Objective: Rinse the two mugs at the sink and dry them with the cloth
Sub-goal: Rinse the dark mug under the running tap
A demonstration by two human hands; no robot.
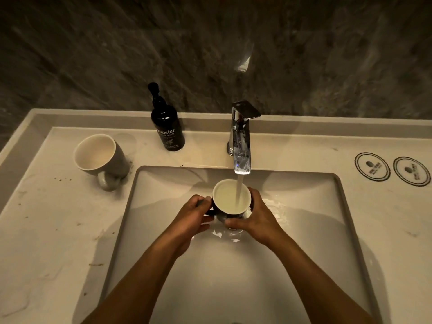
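Step in hand was the rinse of the first mug (pixel 230 202), held upright in the sink (pixel 304 242) under the tap (pixel 240 146). Water (pixel 239 190) ran straight from the spout into it, landing right of centre. The mug looked nearly full, close to the rim, liquid pale and cloudy.

The left hand (pixel 191 218) was closed on the handle side, fingers wrapped around the handle. The right hand (pixel 254 218) cupped the mug's right wall, fingers curled under toward the base. Both were gripping, neither loose.

The second mug (pixel 100 157) stood on the counter (pixel 58 230) left of the basin, upright, handle toward the camera. Inside it looked empty and dry; I'd judge it not yet rinsed.

A dark soap bottle (pixel 167 127) stood behind the basin, between the second mug and the tap. Two round coasters (pixel 392 170) lay at far right. No cloth in view.

Next move, my guess: tip the mug to dump the water, keeping a firm grip on the wet wall, then swap mugs. Drying needs the cloth located first.
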